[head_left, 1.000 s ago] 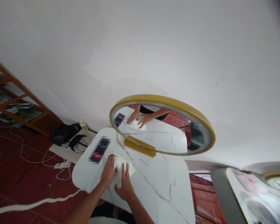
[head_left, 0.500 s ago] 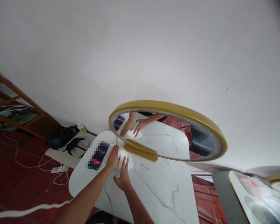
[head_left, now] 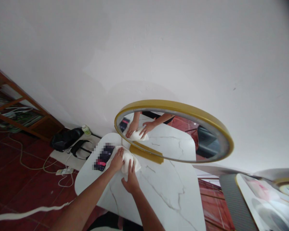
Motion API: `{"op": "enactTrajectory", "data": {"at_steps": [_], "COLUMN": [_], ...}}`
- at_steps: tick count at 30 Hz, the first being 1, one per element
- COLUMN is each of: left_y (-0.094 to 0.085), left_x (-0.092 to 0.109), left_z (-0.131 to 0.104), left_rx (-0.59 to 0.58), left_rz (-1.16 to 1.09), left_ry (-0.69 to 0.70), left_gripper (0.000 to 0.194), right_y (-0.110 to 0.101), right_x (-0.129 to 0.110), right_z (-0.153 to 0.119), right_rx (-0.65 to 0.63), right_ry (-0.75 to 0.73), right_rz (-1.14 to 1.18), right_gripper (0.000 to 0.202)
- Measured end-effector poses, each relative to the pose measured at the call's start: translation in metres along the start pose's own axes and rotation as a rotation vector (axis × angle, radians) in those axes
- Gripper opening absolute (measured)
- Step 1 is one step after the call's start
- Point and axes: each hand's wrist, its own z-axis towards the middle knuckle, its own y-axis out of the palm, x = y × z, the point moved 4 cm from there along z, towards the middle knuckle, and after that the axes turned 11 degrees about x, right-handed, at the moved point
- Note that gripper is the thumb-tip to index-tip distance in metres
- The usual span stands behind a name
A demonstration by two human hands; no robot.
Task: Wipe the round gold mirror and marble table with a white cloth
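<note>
A bunched white cloth point(head_left: 127, 158) lies on a white table point(head_left: 163, 189) with grey marbling. My left hand point(head_left: 117, 161) rests on the cloth's left part, palm down with its fingers stretched out. On the near right side of the cloth, the fingertips of my right hand point(head_left: 131, 181) touch it; its fingers are extended and the thumb stands apart. Just left of the cloth is a dark phone-like screen point(head_left: 104, 158), partly pixelated. The folds under my left palm are hidden.
A round gold-framed mirror point(head_left: 175, 107) on a gold base point(head_left: 145, 154) stands behind the cloth, reflecting both hands. At the left are a black bag point(head_left: 65, 139), a bottle point(head_left: 86, 130), cables and a wooden shelf point(head_left: 31, 109). A wall rises behind the table.
The view has shifted slightly. Both hands stay on the cloth in nearly the same pose, and the cloth's right side looks a little more spread out.
</note>
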Motion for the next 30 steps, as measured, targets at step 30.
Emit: {"op": "enactTrajectory", "data": {"at_steps": [30], "left_y": [-0.023], "left_x": [-0.021], "left_z": [-0.200], "left_rx": [-0.096], "left_rz": [0.089], "left_ry": [0.061], "left_gripper": [0.089], "right_y": [-0.017], "right_x": [0.001], "right_z": [-0.105], "right_rx": [-0.277], "right_ry": [-0.206], "right_rz": [-0.304], "right_gripper": [0.085]}}
